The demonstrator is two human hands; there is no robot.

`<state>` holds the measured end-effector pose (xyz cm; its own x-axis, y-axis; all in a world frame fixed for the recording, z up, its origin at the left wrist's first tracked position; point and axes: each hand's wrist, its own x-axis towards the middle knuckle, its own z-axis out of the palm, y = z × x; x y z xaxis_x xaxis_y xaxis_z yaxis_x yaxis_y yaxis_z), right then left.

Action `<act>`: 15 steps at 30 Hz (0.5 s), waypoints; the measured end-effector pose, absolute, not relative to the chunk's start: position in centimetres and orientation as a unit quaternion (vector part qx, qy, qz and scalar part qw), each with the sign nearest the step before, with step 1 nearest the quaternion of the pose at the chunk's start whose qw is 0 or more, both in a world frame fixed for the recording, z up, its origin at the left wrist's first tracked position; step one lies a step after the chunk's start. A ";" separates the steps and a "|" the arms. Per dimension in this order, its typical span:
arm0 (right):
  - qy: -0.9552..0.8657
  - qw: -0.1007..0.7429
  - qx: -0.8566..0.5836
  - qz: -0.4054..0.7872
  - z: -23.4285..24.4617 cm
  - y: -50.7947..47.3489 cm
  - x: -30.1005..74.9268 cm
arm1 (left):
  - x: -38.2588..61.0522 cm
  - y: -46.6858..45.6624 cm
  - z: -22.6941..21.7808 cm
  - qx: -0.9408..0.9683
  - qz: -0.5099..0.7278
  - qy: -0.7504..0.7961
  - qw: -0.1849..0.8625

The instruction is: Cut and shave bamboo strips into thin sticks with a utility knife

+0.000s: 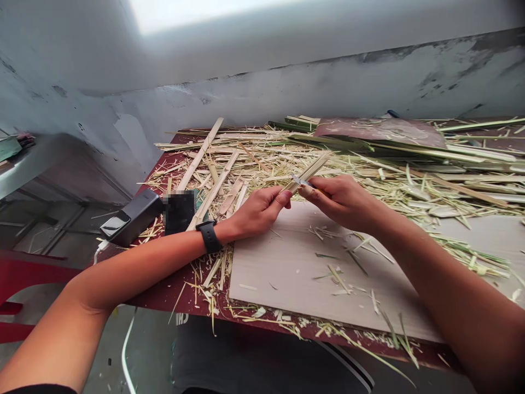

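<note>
My left hand [262, 210], with a black watch on its wrist, is closed around the near end of a pale bamboo strip [314, 167]. The strip slants up and away to the right above a light wooden board [266, 262]. In my right hand [342, 202] is a utility knife [302, 181], its handle mostly hidden by the fingers. Its metal blade lies against the strip just beyond my left fingers. The right thumb, which seems to have a wrapping near its tip, points toward the blade.
Bamboo shavings [266, 148] cover the dark red table [164, 287]. Long pale strips [215, 189] lie at left, beside a grey power bank [133, 216] with a white cable and a dark, partly blurred device [179, 212]. Green strips [426, 150] pile up along the wall.
</note>
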<state>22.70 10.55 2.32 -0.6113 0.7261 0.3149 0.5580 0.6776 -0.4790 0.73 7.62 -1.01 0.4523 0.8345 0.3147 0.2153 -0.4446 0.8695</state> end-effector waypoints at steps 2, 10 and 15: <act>-0.879 0.253 -0.367 0.173 2.3 10.5 22.7 | 0.7 7.6 -1.0 0.757 0.386 0.351 0.393; -0.877 0.252 -0.367 0.180 2.3 10.3 22.5 | 0.7 7.6 -1.1 0.762 0.386 0.346 0.388; -0.874 0.246 -0.379 0.181 2.1 10.3 22.6 | 0.7 7.6 -1.0 0.767 0.384 0.346 0.381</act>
